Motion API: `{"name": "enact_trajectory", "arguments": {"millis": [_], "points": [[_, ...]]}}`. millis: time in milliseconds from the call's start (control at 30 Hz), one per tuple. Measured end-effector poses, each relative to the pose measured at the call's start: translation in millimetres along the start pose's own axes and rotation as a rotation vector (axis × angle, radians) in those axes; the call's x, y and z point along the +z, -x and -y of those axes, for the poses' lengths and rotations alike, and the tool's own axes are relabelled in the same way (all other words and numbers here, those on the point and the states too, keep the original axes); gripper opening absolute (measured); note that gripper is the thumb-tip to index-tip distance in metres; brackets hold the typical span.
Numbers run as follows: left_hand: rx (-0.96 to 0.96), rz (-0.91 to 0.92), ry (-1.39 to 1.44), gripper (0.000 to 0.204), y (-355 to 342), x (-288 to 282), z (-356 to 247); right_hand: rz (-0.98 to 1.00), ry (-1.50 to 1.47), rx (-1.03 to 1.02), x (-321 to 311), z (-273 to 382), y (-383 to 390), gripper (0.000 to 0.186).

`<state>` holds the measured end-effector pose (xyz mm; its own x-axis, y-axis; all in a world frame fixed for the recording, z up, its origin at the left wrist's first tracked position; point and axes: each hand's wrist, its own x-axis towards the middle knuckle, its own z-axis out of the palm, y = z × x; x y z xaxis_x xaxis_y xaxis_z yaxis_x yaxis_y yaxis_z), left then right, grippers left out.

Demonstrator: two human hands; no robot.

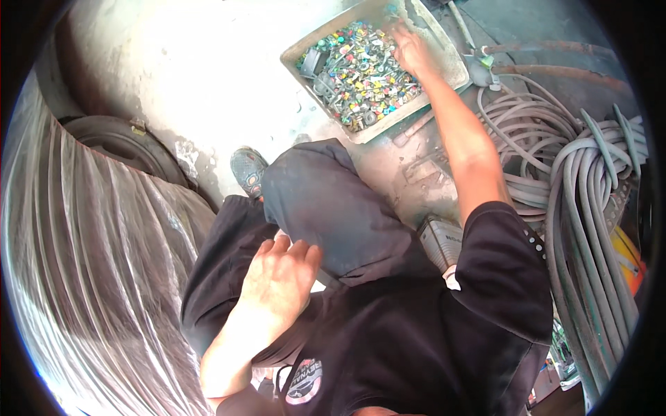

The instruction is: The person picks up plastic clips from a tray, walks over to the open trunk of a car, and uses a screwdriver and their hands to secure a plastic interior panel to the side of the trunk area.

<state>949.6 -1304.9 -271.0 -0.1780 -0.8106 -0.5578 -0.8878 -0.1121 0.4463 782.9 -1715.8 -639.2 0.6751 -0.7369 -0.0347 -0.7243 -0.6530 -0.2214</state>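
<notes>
Toward one o'clock, the right hand [412,54] reaches into a shallow tray [449,61], the back of the hand turned up and the fingers pointing toward twelve. Its fingers look extended and fairly close together near the tray's right inner side; whether they pinch anything, I cannot tell. The right arm [463,132] is stretched long, running from the dark short sleeve [496,267] at four o'clock up to the tray, with only a slight bend at the elbow.

At seven o'clock, the left hand [281,274] is over the dark trousers [319,208], back uppermost and fingers bent into a loose curl; what lies beneath them is hidden. Its forearm slants up from the lower edge.

The mixed small parts [371,76], metallic, yellow, red, green and blue, lie heaped in the tray between twelve and one o'clock, with a dark boxy piece [315,62] at the heap's left side.

Farther out, a shoe [248,170] shows at ten o'clock, looped grey hose [520,114] at two, a thick hose bundle [579,236] at three and crinkled translucent sheeting [104,270] at eight.
</notes>
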Motion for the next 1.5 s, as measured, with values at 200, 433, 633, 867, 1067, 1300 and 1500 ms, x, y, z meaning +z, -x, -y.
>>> {"name": "enact_trajectory", "arguments": {"millis": [200,433,633,867,1067,1300,1500], "points": [[0.027,-0.017,0.021,0.014,-2.7,-0.8,2.3,-0.276,-0.106,-0.017,-1.4,-9.0,-6.0,0.032],[-0.012,-0.032,0.071,0.015,-1.6,12.7,12.8,-0.102,-0.053,0.327,6.6,-5.5,-63.2,0.033],[-0.011,-0.041,0.087,0.017,2.9,17.2,14.6,-0.13,-0.556,0.492,-2.7,9.3,-57.0,0.03],[-0.002,-0.123,0.07,0.016,-1.0,3.3,8.6,-0.044,-1.697,0.379,-36.0,33.4,-20.4,0.024],[0.019,-0.171,0.032,0.015,-6.9,-5.2,3.8,0.095,-1.822,0.287,-50.8,47.3,5.5,0.026],[0.054,-0.453,0.271,0.02,-12.6,0.7,3.7,0.159,-2.0,0.235,-58.2,66.1,30.5,0.021],[-0.214,-0.599,1.426,0.023,-9.4,-21.0,16.2,0.215,-2.183,0.083,-108.8,151.2,80.5,0.02]]}}
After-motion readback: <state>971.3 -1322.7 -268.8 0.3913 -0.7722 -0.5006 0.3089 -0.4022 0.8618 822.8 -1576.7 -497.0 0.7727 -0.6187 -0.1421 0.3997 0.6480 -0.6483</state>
